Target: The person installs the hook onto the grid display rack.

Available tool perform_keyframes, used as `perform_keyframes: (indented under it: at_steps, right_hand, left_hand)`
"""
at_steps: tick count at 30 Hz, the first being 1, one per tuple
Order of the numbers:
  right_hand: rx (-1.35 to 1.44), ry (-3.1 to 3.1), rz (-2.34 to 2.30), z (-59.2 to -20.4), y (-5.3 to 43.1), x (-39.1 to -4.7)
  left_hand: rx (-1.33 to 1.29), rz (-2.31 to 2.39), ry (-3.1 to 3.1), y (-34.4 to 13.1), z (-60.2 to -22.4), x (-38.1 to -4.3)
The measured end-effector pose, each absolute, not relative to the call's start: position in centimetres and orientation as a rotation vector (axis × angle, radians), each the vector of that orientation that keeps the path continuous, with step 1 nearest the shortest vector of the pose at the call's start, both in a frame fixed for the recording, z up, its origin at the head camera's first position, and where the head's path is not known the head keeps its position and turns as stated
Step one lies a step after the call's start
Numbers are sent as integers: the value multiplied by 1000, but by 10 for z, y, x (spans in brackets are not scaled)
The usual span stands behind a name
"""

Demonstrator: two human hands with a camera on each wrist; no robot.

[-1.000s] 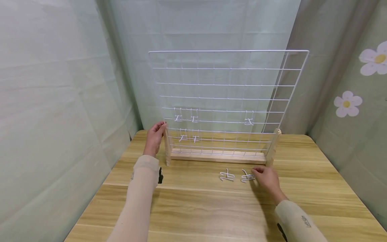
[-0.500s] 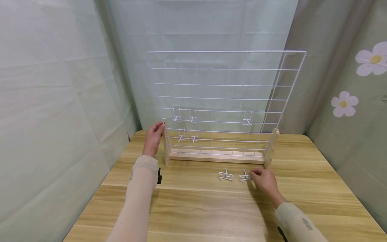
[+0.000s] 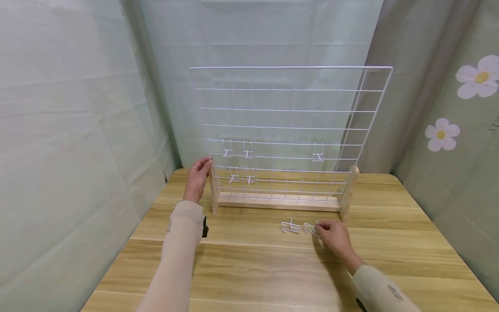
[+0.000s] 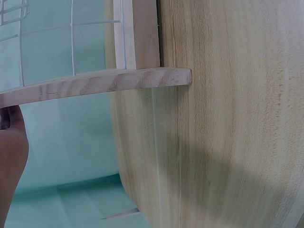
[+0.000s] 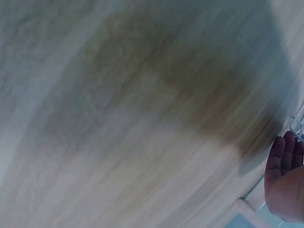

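A white wire grid panel (image 3: 288, 67) stands in a wooden base (image 3: 278, 203). My left hand (image 3: 196, 180) pinches the top of the base's left post (image 3: 214, 193); in the left wrist view that hand (image 4: 12, 152) is at the edge beside the post (image 4: 104, 83). In front of the base, my right hand (image 3: 336, 238) pinches a white wire hook (image 3: 309, 229) at its right end, close to the tabletop. The fingertips partly cover this hook. Just left of it, another wire hook (image 3: 290, 226) lies on the table.
Several white hooks hang on the grid's lower half: most toward the left, and one hook (image 3: 318, 157) toward the right. The wooden table (image 3: 249, 268) extends around the base. Pale curtains (image 3: 78, 108) enclose the back and sides.
My right hand has shifted slightly left, and the hook at its fingertips has turned and tilted. My left hand stays at the post. The head view has drifted a little.
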State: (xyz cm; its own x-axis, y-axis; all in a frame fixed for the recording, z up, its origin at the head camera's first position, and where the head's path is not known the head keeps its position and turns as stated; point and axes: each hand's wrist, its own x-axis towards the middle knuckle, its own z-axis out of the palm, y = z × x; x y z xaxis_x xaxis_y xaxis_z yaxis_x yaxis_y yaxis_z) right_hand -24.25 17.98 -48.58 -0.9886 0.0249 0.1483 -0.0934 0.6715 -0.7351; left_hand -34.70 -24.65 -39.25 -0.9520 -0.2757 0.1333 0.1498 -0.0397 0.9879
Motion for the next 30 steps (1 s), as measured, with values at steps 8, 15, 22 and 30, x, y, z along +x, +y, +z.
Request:
perform_keyframes:
  at_steps: [8,15,22,30]
  right_hand:
    - [68,-2759,1302,-486,172,-240]
    - [54,-2737,1402,-483,174,-243]
    - [42,-2748,1352,-479,182,-251]
    - [46,-2715,1357,-482,181,-263]
  left_hand:
    - [142,-2067,-1939,-249,-393,-348]
    - [152,-2091,-1932,-250,-391,-346]
    - [156,-2101,-1954,-246,-380,-338]
    - [151,-2056,-1950,-245,-391,-345]
